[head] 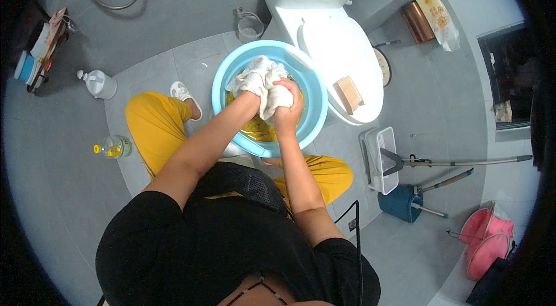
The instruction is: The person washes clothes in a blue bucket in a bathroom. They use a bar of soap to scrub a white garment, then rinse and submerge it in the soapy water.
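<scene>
A light blue plastic basin [220, 84] stands on the floor in front of me, beside the toilet. Inside it lies yellow fabric [256, 130], apparently in liquid. Over the basin a bunched white cloth [260, 72] is held between both hands. My right hand [292, 104] grips its right side, fingers curled around the folds. The cloth covers most of my left hand [252, 99]; its fingers are hidden, and only the wrist area shows plainly.
The white toilet [323, 36] has a cardboard box [349, 94] on its lid. A bottle with a yellow cap [114, 148] and a white jug [100, 84] stand left. White bins [382, 160], a blue bucket [397, 204] and long handles are at right. A clear pitcher [249, 28] sits behind the basin.
</scene>
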The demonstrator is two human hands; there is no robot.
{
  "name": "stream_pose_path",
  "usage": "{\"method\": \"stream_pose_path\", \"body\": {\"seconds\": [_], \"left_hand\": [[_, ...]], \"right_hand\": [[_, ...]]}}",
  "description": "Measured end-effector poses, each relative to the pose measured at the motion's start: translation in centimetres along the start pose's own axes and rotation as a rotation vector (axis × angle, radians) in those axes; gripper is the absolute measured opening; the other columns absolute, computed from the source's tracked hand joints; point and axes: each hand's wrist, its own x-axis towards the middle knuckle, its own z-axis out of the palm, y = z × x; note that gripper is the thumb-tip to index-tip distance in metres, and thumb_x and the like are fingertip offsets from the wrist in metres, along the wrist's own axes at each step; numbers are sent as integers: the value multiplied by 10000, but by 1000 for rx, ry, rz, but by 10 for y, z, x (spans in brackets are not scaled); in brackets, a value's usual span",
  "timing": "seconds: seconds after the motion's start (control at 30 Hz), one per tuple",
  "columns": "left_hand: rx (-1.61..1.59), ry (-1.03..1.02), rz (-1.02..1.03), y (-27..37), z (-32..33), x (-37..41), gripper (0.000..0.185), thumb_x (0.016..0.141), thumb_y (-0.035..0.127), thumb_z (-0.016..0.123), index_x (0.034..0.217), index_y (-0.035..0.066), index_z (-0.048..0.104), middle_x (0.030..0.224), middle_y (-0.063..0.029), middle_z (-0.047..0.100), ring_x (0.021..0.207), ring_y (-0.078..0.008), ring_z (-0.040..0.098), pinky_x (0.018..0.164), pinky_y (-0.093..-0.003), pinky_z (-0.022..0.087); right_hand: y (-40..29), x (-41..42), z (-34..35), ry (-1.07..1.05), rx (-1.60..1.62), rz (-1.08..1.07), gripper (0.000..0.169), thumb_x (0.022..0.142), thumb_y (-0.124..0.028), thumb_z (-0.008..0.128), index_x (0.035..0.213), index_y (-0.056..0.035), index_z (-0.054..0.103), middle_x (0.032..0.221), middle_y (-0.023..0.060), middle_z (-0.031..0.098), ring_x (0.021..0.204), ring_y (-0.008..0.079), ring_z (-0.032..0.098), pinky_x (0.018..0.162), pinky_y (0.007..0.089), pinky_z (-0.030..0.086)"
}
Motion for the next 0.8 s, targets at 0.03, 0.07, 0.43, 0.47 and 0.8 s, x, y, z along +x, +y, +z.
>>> {"method": "stream_pose_path", "body": {"seconds": [0.03, 0.07, 0.43, 0.47, 0.8], "left_hand": [[43, -25, -36, 2, -3, 0, 364, 946, 410, 338, 1036, 113, 527, 1023, -43, 552, 928, -205, 528, 844, -331, 422], [99, -43, -56, 3, -6, -1, 357, 947, 403, 338, 1047, 115, 523, 1028, -42, 551, 935, -207, 527, 855, -329, 418], [156, -298, -66, -22, -1, -34, 421, 954, 374, 355, 1280, 112, 401, 1245, -41, 482, 1131, -162, 465, 948, -272, 373], [261, -127, -56, -27, 7, -45, 484, 947, 404, 361, 1341, 125, 333, 1320, -33, 419, 1180, -143, 423, 962, -271, 358], [51, -56, 108, -22, -3, -12, 267, 924, 351, 422, 995, 121, 536, 950, -39, 568, 895, -204, 531, 837, -326, 437]], "right_hand": [[-7, -3, 0, -6, 9, -4, 131, 742, -34, 551, 862, -21, 600, 932, 140, 617, 923, 254, 584, 859, 324, 416], [-13, -5, 1, 1, -11, 13, 129, 742, -54, 560, 864, -32, 595, 883, 137, 618, 884, 283, 594, 856, 335, 422], [21, 29, 9, 250, -214, -13, 156, 757, -57, 539, 894, -14, 600, 1127, 176, 519, 1097, 324, 465, 942, 374, 346], [47, 35, 3, 215, -69, 126, 166, 782, -57, 524, 922, -8, 601, 1087, 168, 565, 1038, 287, 519, 905, 346, 382], [5, 14, 5, 28, 145, 130, 170, 777, -19, 447, 869, 4, 589, 943, 111, 613, 917, 200, 547, 854, 290, 400]]}}
